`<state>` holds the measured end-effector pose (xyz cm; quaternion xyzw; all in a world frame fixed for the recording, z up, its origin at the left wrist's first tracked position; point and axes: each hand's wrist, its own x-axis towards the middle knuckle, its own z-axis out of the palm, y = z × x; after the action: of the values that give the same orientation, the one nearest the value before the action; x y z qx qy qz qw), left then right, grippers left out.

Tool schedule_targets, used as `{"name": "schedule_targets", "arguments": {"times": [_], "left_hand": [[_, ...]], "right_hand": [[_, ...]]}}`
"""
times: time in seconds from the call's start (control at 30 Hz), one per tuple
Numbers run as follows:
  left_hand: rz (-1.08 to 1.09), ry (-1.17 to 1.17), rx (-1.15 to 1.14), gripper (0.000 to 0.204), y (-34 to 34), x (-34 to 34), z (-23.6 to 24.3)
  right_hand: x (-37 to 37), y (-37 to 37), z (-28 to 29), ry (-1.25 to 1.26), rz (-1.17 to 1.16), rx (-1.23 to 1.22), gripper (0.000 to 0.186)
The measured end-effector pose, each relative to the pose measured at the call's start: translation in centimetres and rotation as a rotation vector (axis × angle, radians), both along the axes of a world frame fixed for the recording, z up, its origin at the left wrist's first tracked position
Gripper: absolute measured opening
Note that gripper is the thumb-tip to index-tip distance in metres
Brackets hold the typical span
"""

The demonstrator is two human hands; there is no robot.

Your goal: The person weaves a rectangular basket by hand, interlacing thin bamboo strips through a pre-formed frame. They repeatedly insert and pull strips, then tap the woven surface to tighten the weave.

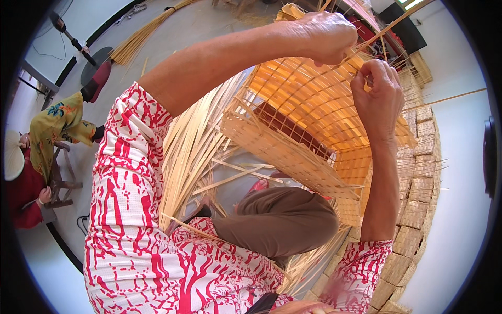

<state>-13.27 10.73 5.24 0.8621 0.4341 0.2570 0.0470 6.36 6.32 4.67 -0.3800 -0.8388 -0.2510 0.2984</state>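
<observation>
Basket point(314, 94) sits tilted just past the bent knee point(293, 217), left hand point(332, 39) curled up tight at its far edge, right hand point(379, 86) pinched up nearby, can't tell what either's gripping tbh, with loose strips point(191, 146) on the floor point(162, 36) and woven pieces point(413, 230) stacked by the wall point(460, 152).

Seen with no readable text, label, brand, number or sign on any surface in view.
</observation>
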Motion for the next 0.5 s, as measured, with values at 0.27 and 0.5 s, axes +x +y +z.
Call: {"name": "schedule_targets", "arguments": {"times": [0.27, 0.5], "left_hand": [[-0.010, 0.035, -0.006, 0.014, 0.2, 0.9, -0.5], [0.001, -0.008, 0.175, 0.011, 0.6, 1.2, -1.7]], "right_hand": [[-0.7, -0.3, -0.9, -0.049, -0.043, 0.108, 0.012], [-0.4, 0.3, -2.3, -0.059, -0.050, 0.154, 0.013]]}}
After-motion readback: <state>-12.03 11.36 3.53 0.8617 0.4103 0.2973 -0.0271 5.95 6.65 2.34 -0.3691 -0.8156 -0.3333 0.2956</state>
